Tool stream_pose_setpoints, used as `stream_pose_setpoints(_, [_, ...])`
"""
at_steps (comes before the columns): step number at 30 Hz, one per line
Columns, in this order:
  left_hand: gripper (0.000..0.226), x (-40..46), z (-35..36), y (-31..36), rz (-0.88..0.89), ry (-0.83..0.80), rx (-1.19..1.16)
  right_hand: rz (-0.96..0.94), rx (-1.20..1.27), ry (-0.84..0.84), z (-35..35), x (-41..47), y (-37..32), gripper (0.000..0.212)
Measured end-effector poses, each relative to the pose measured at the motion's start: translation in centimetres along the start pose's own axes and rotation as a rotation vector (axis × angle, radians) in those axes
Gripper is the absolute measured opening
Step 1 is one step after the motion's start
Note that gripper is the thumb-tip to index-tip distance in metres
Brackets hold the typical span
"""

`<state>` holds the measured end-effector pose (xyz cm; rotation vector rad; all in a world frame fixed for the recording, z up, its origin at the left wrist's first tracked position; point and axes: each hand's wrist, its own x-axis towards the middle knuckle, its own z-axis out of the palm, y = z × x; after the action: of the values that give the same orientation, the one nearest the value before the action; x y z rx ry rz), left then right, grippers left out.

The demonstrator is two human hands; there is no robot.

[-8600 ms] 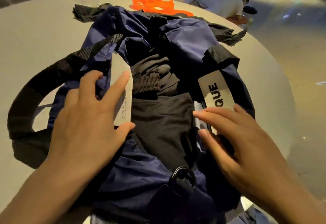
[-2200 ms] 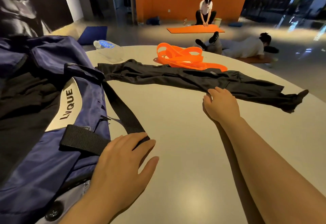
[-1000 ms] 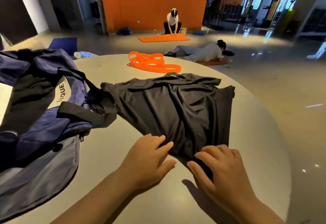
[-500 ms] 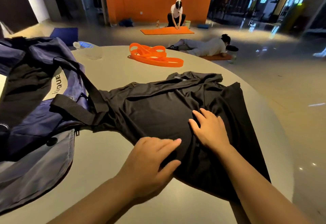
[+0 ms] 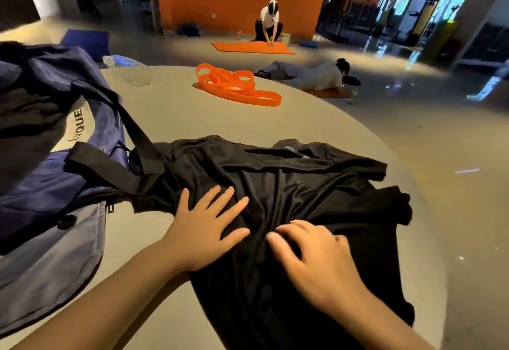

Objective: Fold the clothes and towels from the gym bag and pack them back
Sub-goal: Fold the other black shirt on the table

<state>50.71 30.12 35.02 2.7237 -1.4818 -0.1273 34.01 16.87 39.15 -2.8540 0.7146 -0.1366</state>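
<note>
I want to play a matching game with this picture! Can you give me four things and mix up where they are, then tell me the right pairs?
Things:
1. navy gym bag
2. orange resistance bands
3. black garment
4. clear plastic bottle

Places:
A. spread on the round table under both hands
B. lying at the table's far edge, behind the bag
C. open, on the left side of the table
D. piled in loops on the far middle of the table

Pairs: 1-C, 2-D, 3-A, 4-B

The left hand lies flat on the garment; the right hand touches it with bent fingers.
</note>
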Motion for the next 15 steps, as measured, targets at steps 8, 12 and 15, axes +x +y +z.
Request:
stream_pose_setpoints(8, [0.065, -4.3, 0.0, -2.1, 0.196, -0.017, -0.007, 0.01, -0.021, -0.009, 2.3, 9.1, 2.8, 0.062])
stream_pose_setpoints(12, [0.057, -6.1, -0.1, -2.9, 0.195, 0.03, -0.012, 0.051, -0.02, -0.038, 3.1, 7.6, 2.6, 0.065])
stream_pose_setpoints(15, [0.058, -7.4, 0.0, -3.5, 0.201, 0.055, -0.09, 0.05, -0.042, -0.052, 2.8, 4.6, 2.0, 0.068])
